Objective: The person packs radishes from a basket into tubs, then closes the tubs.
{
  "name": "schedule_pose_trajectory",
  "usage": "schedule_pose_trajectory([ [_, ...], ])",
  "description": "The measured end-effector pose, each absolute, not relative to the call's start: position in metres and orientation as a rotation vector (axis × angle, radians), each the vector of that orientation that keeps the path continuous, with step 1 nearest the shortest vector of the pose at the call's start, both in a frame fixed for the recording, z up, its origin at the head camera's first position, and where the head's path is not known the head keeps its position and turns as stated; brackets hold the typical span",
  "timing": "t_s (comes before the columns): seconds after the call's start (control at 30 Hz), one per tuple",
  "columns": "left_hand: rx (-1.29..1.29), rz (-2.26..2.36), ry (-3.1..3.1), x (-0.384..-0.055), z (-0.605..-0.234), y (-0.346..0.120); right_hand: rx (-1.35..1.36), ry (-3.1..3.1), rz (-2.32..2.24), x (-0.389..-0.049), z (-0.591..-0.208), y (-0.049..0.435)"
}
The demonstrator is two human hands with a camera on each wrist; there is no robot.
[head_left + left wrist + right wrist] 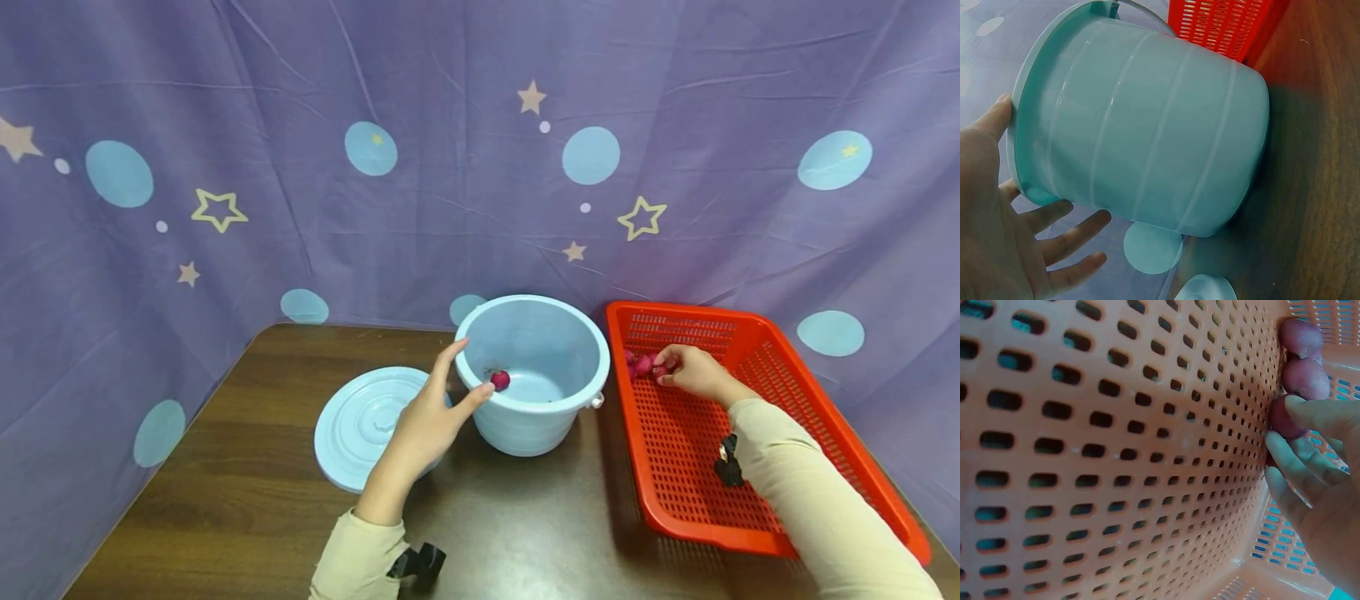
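A light blue bucket [536,429] stands mid-table with one small red radish [500,381] inside. My left hand [429,417] is at its left rim, thumb and fingers spread and fairly straight; in the left wrist view the thumb tip meets or nearly meets the rim. My right hand [697,372] reaches into a red perforated basket [697,475]. In the right wrist view its thumb and fingers pinch a dark red radish [1282,419] low in the basket. Other radishes [1305,378] sit beside it along the basket's side. Part of the pinched radish is hidden by the fingers.
A light blue round lid [348,429] lies on the wooden table [225,467] left of the bucket, partly behind my left forearm. A purple curtain [450,150] with stars and dots hangs behind the table. The bucket's right side stands close to the basket.
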State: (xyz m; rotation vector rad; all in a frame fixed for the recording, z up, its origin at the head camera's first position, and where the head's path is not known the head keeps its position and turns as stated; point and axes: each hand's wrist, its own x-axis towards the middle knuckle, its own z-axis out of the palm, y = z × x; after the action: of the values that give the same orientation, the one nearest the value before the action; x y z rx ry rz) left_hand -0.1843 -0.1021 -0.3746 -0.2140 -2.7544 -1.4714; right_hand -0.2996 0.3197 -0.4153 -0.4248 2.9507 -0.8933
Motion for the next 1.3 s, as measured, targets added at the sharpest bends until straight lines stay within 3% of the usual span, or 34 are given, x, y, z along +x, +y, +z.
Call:
schedule_pose_trajectory([
  [0.53,-0.22,-1.469,-2.749,-0.185,-0.376,-0.101,-0.43,2.958,-0.882,-0.296,-0.409,0.321],
  [1.3,-0.215,-1.449,-2.754,-0.185,-0.375,-0.102,-0.583,2.945,-0.89,-0.272,-0.347,0.308],
])
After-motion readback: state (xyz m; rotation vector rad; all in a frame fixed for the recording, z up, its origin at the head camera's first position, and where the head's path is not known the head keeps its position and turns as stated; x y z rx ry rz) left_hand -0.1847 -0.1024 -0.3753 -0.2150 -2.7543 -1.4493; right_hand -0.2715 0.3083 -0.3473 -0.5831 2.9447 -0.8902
